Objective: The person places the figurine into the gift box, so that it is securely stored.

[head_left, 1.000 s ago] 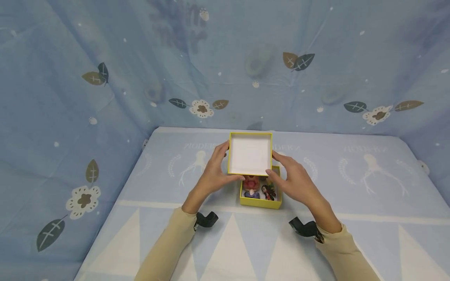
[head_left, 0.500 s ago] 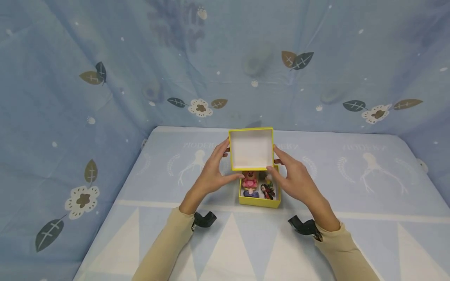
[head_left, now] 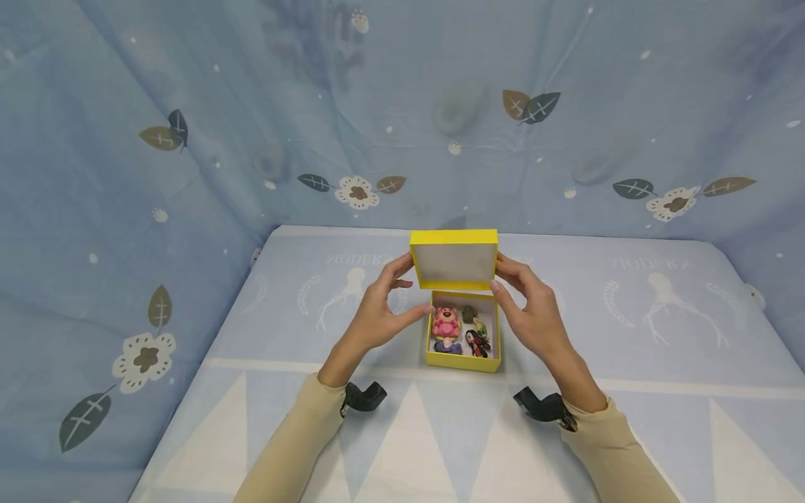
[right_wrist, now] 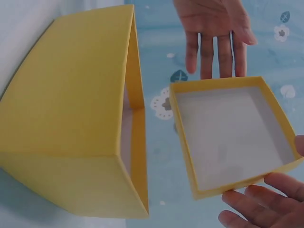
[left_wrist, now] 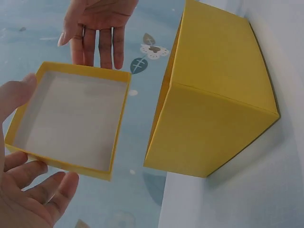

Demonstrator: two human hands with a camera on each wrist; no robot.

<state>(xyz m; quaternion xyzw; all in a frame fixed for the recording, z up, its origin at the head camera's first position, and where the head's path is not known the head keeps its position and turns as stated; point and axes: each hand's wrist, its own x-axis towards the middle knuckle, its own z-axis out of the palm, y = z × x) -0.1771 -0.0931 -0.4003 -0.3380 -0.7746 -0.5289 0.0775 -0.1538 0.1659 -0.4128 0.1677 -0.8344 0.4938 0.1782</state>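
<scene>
A yellow box lid [head_left: 455, 262] with a white inside is held between both hands, tilted above the back of a yellow box [head_left: 462, 362]. Straight fingers of my left hand [head_left: 383, 314] press the lid's left side. My right hand [head_left: 534, 311] presses the opposite side the same way. Both thumbs stand off the lid in the opposite wrist views. Inside the box lie a pink bear figurine [head_left: 445, 325], a dark-haired doll figurine [head_left: 478, 344], a blue figurine [head_left: 447, 347] and a dark green piece [head_left: 469, 314]. In the wrist views the box's contents are hidden behind its walls.
Box and hands are over a table with a pale blue and white cloth [head_left: 402, 433]. A blue curtain with leaves and flowers [head_left: 402, 126] hangs behind and at the sides. Black wrist mounts [head_left: 365, 397] sit at both sleeves.
The lid's far edge has tipped forward, so its outer rim shows more and its inside less. The lid has risen off the box's rear, uncovering the figurines. Both hands moved with it slightly.
</scene>
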